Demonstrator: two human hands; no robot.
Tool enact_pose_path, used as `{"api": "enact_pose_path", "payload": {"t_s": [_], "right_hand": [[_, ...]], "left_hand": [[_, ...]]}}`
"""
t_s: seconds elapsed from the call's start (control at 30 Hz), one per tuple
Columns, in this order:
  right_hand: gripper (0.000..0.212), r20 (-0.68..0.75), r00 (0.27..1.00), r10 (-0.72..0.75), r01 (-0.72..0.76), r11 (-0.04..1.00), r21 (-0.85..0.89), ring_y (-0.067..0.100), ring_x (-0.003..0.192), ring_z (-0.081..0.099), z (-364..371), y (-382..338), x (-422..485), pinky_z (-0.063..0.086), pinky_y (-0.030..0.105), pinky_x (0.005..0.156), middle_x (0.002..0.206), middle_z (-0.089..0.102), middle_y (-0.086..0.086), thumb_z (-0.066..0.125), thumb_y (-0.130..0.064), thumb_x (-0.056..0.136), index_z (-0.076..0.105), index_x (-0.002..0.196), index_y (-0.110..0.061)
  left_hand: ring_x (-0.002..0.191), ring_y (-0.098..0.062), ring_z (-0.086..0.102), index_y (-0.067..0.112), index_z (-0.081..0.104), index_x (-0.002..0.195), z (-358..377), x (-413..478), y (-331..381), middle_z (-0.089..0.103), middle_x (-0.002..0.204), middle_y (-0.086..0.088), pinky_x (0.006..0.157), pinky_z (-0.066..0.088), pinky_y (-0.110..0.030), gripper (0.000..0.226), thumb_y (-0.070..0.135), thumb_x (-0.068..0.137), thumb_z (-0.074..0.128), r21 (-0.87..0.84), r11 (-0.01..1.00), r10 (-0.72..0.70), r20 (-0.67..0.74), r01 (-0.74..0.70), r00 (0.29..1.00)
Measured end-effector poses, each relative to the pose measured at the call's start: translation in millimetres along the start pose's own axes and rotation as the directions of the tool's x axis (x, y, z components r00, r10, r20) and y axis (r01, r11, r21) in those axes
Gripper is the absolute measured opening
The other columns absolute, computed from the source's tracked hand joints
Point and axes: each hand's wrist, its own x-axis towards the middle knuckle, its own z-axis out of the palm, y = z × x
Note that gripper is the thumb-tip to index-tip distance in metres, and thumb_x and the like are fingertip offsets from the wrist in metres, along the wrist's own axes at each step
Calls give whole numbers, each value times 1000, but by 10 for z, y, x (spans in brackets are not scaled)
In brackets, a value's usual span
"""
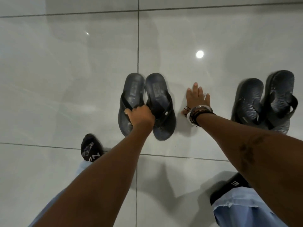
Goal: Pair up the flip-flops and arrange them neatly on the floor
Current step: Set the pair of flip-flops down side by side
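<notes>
My left hand (141, 114) fingers close on the straps of the two smooth dark rubber flip-flops (146, 106), keeping them flush as a pair on the glossy grey tiled floor (65, 63). My right hand (197, 99) is spread flat, empty, bracing me. The wavy-textured dark pair (264, 102) lies right, overlapping, likely needing straightening.

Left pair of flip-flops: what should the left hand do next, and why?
Probably let go. The left hand grips the straps of the left pair, which already lies side by side on the floor. The right pair sits skewed, overlapping, and likely needs straightening.
</notes>
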Motion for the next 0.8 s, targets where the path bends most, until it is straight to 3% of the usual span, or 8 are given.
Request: {"api": "enact_pose_path", "payload": {"t_s": [0.13, 0.37, 0.57, 0.8], "right_hand": [[86, 1, 1000, 28, -28, 999, -29, 34, 148, -10, -8, -67, -11, 9, 53, 121, 158, -21, 17, 55, -24, 95, -9, 151, -10], [89, -1, 999, 46, -46, 999, -20, 31, 149, -9, -120, -110, 18, 8, 52, 121, 159, -21, 16, 56, -29, 94, -9, 151, -11], [70, -125, 990, 72, -71, 997, 7, 32, 149, -2, -35, -152, 64, 15, 51, 120, 160, -14, 16, 41, -10, 99, -4, 153, -12], [74, -160, 982, 97, -95, 995, 21, 29, 149, -2, 49, -150, 93, 18, 49, 120, 161, -16, 11, 38, 0, 95, -6, 152, -17]], "left_hand": [[84, -28, 64, 16, 65, 86, 26, 10, 11, 71, 83, -7, 96, 34, -44, 16, 29, 90, 56, -43, 998, 39, 5, -38, 999], [83, -31, 63, 12, 65, 89, -322, 268, -171, 69, 83, -9, 102, 35, -49, 15, 24, 86, 57, -184, 983, 3, -36, -10, 999], [79, -31, 62, 16, 57, 78, -920, 875, -266, 59, 72, -3, 96, 36, -47, 14, 28, 84, 58, -255, 967, -7, -144, -30, 990], [87, -30, 63, 13, 63, 88, -1459, 1448, 15, 60, 77, -4, 105, 33, -47, 11, 23, 87, 57, -253, 955, 95, -223, -152, 970]]}}
